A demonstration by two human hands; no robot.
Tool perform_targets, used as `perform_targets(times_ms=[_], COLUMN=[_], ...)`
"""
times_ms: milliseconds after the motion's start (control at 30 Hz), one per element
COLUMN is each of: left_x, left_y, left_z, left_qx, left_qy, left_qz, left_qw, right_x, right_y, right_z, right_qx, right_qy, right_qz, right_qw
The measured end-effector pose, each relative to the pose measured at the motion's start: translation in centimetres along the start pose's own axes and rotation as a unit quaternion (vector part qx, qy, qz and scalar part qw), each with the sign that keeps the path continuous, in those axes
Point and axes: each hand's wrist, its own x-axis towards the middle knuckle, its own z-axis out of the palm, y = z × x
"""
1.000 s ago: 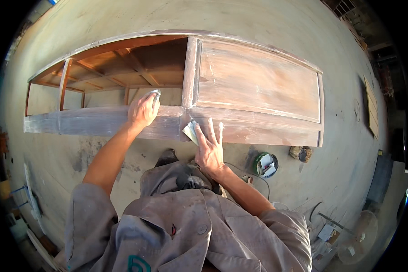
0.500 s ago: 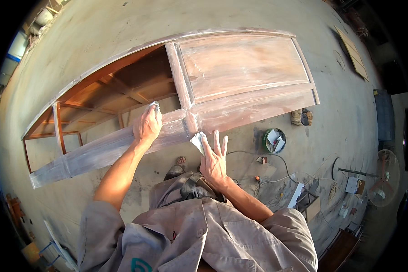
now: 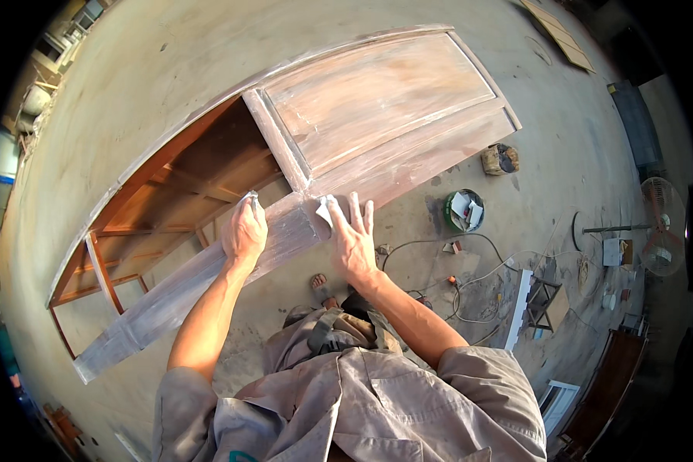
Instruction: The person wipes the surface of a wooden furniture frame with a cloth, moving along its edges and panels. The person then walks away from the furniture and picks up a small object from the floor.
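Observation:
A long wooden cabinet frame (image 3: 393,166), streaked with whitish dust, lies in front of me with one panelled part and one open part. My left hand (image 3: 244,231) is closed over the lower rail by the opening, and a small folded piece of sandpaper (image 3: 251,198) sticks out at its fingertips. Just to the right, where the upright post meets the rail, my right hand (image 3: 354,240) rests with its fingers stretched. A whitish sheet of sandpaper (image 3: 325,211) is held at its index finger, against the wood. The sheets' undersides are hidden.
Right of the frame, a green tub (image 3: 464,211) with white pieces and a paper-wrapped can (image 3: 500,159) stand on the floor. Cables (image 3: 470,239) trail across it toward a pedestal fan (image 3: 659,227). A small wooden stool-like frame (image 3: 545,305) is at lower right.
The view has turned, so the frame appears tilted more steeply. My right hand has moved from the rail's lower edge up onto the post joint. My left hand stays on the rail.

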Motion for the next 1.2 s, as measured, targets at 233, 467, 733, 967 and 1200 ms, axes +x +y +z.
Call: perform_targets(times_ms=[233, 467, 733, 967, 1200], left_x=[0.1, -0.1, 0.0, 0.2, 0.2], left_y=[-0.3, 0.1, -0.5, -0.2, 0.2], left_z=[-0.2, -0.7, -0.3, -0.3, -0.5], left_qx=[0.019, 0.010, 0.008, 0.007, 0.006], left_qy=[0.006, -0.017, -0.011, -0.019, -0.020], left_qz=[0.009, -0.019, -0.007, 0.008, 0.004], left_qw=[1.000, 1.000, 1.000, 1.000, 1.000], right_x=[2.6, 1.8, -1.3, -3.4, -0.9], right_y=[3.3, 5.1, 0.6, -1.2, 3.7], right_z=[-3.6, -5.4, -2.7, -0.7, -4.8], right_qx=[-0.041, -0.088, -0.034, 0.011, -0.074], right_qy=[0.019, -0.014, -0.026, -0.002, 0.047], right_qz=[0.016, 0.007, -0.019, 0.009, 0.089], right_qw=[0.999, 0.996, 0.999, 1.000, 0.992])
